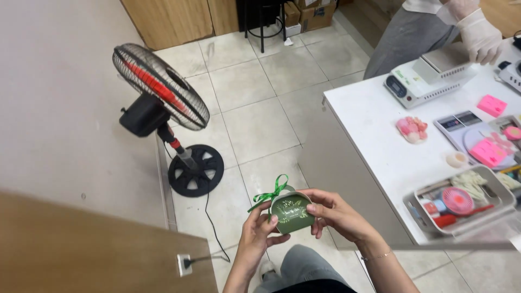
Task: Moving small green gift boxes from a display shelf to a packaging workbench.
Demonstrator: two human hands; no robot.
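Left hand (259, 228) and right hand (334, 212): both clasp small green gift box (292, 212) with green ribbon bow (269, 193), held over tiled floor left of white table (380, 135). Standing fan (163, 97) farther left of table.

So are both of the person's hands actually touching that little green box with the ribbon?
Touching. The head view shows the left hand gripping the green box from the left, while the right hand wraps its right side, fingers over the top edge.

Head camera looks steeply down, close above the hands (304, 220).
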